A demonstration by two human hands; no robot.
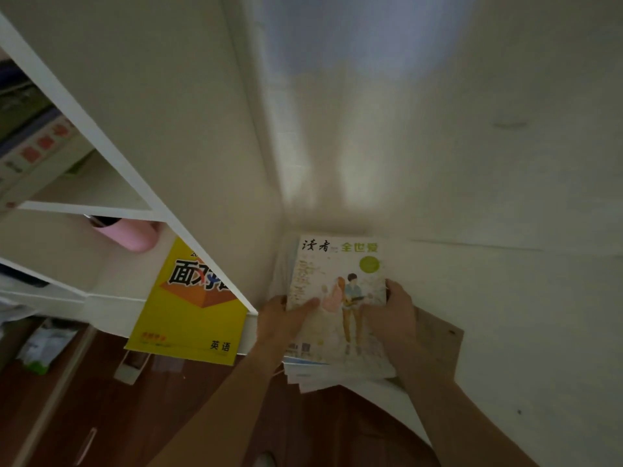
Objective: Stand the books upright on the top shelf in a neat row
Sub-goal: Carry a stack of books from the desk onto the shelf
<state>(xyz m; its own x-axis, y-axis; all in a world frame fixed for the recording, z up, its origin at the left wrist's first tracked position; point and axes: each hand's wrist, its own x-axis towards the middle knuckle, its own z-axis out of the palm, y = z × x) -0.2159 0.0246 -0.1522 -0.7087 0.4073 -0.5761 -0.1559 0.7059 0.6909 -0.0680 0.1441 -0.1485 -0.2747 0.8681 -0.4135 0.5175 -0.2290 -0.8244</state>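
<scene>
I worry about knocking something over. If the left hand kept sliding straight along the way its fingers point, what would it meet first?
Its fingers lie on the magazine cover, pointing toward the right hand. Probably that hand comes first; depth is unclear.

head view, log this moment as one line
stage: gripping stack | left hand: holds magazine stack left edge | right hand: holds right edge | stack: flat, not upright | yellow book: separate

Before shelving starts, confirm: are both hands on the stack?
Yes, the left hand and right hand grip opposite sides of the stack.
</scene>
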